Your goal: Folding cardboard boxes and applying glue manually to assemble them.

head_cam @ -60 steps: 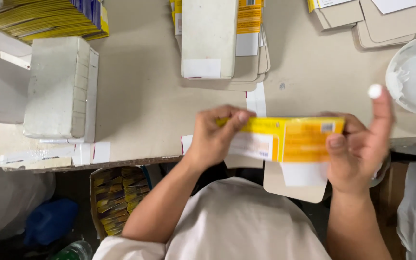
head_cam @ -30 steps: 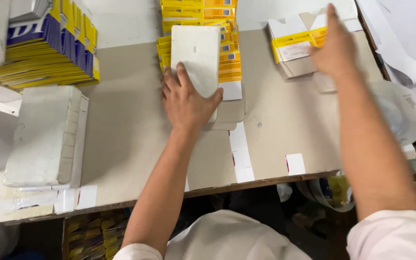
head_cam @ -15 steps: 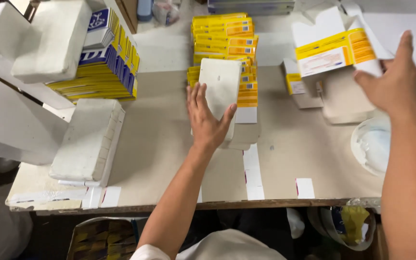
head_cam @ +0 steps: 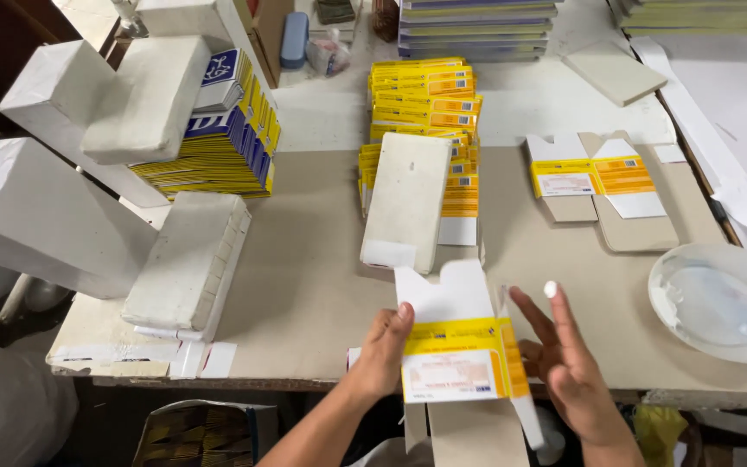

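My left hand (head_cam: 382, 350) grips the left edge of a flat yellow and white carton blank (head_cam: 456, 346) near the table's front edge. My right hand (head_cam: 564, 359) is beside the blank's right edge with fingers spread, one fingertip capped in white; whether it touches the blank I cannot tell. Farther back lies a row of flat yellow blanks (head_cam: 430, 112) with a white block (head_cam: 406, 201) resting on top. A glued yellow and white blank (head_cam: 603, 186) lies flat at the right.
White wrapped blocks (head_cam: 188, 259) and a stack of blue and yellow cartons (head_cam: 231, 143) fill the left side. A shallow glass dish (head_cam: 719, 298) sits at the right. Stacks of flat sheets (head_cam: 477, 26) line the back. A box of scraps (head_cam: 201, 432) stands under the table.
My left hand left the white block and came back to the front edge holding a blank. My right hand came back from the far right pile to the blank's side.
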